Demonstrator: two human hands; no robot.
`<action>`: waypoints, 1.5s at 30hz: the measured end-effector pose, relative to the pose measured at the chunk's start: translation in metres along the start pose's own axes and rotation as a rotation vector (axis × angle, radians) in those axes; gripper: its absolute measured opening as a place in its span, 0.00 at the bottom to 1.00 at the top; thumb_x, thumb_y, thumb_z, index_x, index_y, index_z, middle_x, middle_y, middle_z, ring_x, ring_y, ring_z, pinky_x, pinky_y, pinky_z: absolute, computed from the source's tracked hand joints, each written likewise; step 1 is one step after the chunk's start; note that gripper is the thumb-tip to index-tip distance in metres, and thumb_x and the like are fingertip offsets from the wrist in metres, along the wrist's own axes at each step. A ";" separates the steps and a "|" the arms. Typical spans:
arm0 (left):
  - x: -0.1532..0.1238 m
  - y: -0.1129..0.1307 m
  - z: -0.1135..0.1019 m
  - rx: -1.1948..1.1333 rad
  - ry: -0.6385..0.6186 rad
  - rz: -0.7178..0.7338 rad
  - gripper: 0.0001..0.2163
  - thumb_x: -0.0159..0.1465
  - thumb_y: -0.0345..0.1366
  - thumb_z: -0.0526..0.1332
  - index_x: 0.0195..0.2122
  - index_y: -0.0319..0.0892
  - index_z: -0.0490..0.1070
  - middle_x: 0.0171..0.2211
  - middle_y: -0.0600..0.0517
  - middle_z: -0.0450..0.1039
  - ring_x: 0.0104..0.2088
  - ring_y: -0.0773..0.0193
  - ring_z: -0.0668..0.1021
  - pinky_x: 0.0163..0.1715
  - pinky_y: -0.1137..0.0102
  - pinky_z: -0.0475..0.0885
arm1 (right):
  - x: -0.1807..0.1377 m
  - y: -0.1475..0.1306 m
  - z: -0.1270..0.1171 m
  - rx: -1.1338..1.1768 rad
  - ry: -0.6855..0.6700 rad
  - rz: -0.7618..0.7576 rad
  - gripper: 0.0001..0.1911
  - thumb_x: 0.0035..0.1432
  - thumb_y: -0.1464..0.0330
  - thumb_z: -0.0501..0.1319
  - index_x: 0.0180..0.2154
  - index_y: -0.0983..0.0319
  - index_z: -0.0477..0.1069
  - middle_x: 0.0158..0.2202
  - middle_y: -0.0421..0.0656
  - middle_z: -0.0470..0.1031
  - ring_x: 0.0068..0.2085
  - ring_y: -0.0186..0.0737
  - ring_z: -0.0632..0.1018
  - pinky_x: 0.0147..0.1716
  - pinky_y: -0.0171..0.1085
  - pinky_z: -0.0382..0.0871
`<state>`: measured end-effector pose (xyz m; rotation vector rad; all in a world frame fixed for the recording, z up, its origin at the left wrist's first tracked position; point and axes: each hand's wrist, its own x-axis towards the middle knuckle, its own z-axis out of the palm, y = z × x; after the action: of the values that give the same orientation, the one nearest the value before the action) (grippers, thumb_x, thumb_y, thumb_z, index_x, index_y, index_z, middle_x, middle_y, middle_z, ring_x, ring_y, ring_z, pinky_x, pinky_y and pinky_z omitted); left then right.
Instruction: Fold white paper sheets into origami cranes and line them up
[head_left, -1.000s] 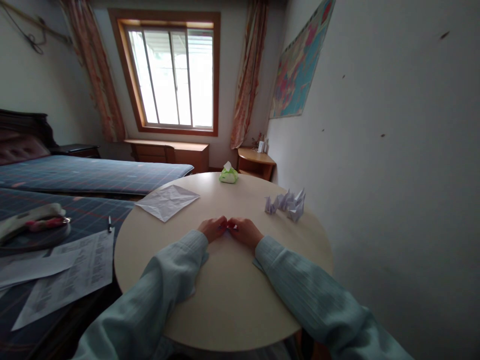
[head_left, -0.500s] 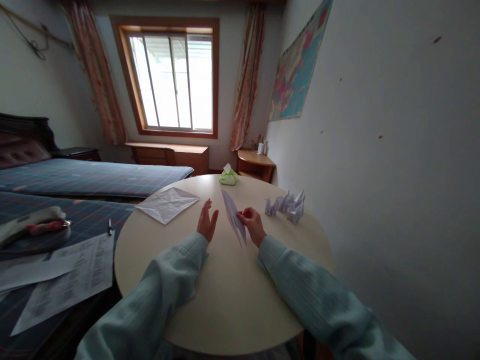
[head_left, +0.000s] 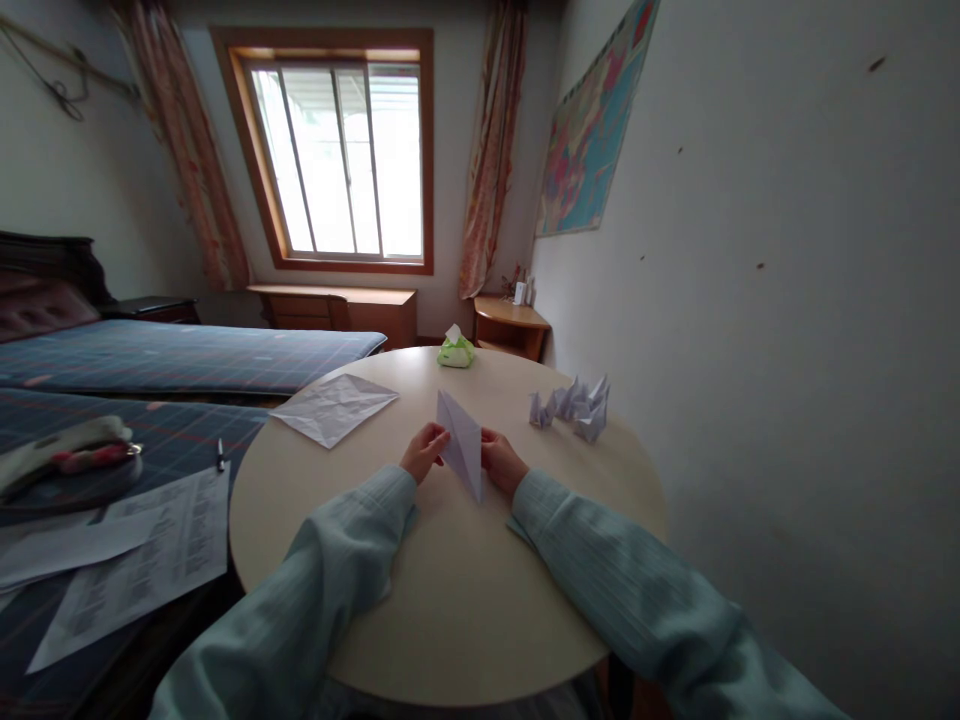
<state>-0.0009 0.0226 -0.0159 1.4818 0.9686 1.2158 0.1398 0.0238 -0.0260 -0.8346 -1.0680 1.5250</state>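
Both my hands hold a folded white paper (head_left: 462, 441) upright over the middle of the round cream table (head_left: 450, 600). My left hand (head_left: 424, 452) pinches its left edge. My right hand (head_left: 501, 462) grips its right side from behind. The paper stands as a pointed, kite-like shape, tip up. Light blue sleeves cover both my forearms.
A creased white sheet (head_left: 334, 406) lies on the table's left part. Several folded paper figures (head_left: 574, 405) sit at the right near the wall. A green tissue pack (head_left: 456, 349) rests at the far edge. Printed papers (head_left: 135, 560) and a pen (head_left: 220, 454) lie on the bed to the left.
My hands were pressed together low on the table; the right hand then lifted the folded paper while the left opened. Now the left hand has come back and pinches the paper too.
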 end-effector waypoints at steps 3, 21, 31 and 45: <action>-0.001 0.001 0.001 0.029 -0.002 -0.026 0.17 0.43 0.48 0.60 0.23 0.39 0.57 0.17 0.60 0.58 0.16 0.75 0.64 0.14 0.78 0.61 | -0.002 -0.001 0.001 -0.048 -0.033 -0.018 0.09 0.35 0.69 0.61 0.25 0.65 0.67 0.23 0.39 0.73 0.26 0.34 0.73 0.28 0.33 0.66; -0.002 -0.003 0.000 -0.023 -0.081 0.103 0.14 0.45 0.42 0.62 0.30 0.37 0.71 0.30 0.50 0.72 0.32 0.64 0.72 0.33 0.69 0.68 | -0.003 -0.002 0.002 0.047 -0.105 0.081 0.18 0.47 0.57 0.55 0.33 0.64 0.69 0.26 0.42 0.72 0.27 0.35 0.71 0.24 0.33 0.60; -0.003 -0.001 -0.001 0.116 -0.034 0.134 0.12 0.46 0.40 0.61 0.31 0.39 0.68 0.28 0.52 0.70 0.30 0.66 0.72 0.29 0.72 0.68 | -0.007 -0.006 0.005 0.071 -0.122 0.069 0.10 0.41 0.64 0.62 0.26 0.64 0.69 0.20 0.38 0.70 0.23 0.32 0.69 0.23 0.32 0.60; -0.003 0.002 -0.003 -0.127 -0.070 0.049 0.16 0.48 0.39 0.58 0.37 0.40 0.59 0.21 0.58 0.62 0.19 0.71 0.71 0.17 0.77 0.62 | -0.007 -0.010 0.005 -0.029 0.116 -0.036 0.14 0.34 0.63 0.64 0.25 0.64 0.68 0.20 0.38 0.72 0.23 0.33 0.70 0.24 0.33 0.62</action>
<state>-0.0044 0.0195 -0.0144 1.4454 0.7983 1.2292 0.1398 0.0162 -0.0153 -0.9086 -1.0169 1.4164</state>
